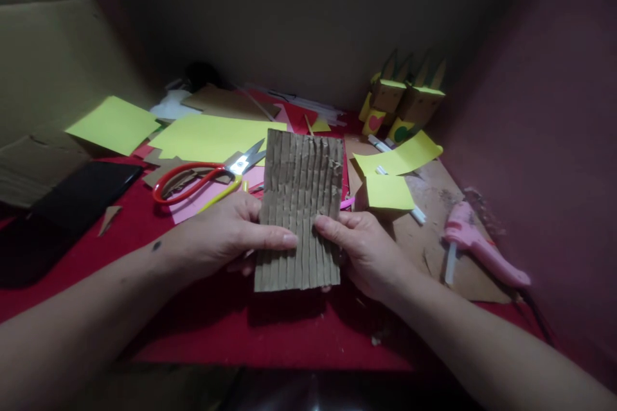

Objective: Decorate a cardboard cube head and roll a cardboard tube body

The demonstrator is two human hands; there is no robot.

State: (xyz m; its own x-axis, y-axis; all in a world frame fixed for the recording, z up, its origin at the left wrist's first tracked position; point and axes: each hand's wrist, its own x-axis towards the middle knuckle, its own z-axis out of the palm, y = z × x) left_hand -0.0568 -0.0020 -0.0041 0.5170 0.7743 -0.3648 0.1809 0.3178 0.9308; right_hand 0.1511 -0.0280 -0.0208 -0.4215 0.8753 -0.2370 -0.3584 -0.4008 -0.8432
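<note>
The left hand (243,231) and right hand (369,247) grip opposite edges of a ridged cardboard piece (303,189) above the red surface (289,340). Scissors (237,166) lie beyond the left hand.

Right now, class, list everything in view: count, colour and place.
Corrugated cardboard: one, brown, centre
Scissors: one, red and yellow handles, left
Yellow paper: several, yellow, both sides
Pink paper: count unclear, pink, under scissors
Glue gun: one, pink, right
Cardboard sheet: one, brown, beneath glue gun
Box figures: two, brown and yellow, back right
White sticks: several, white, back
Flat object: one, black, left
Large cardboard: count unclear, brown, far left
Tabletop: one, red, below
Left hand: one, bare, gripping corrugated cardboard
Right hand: one, bare, gripping corrugated cardboard
</note>
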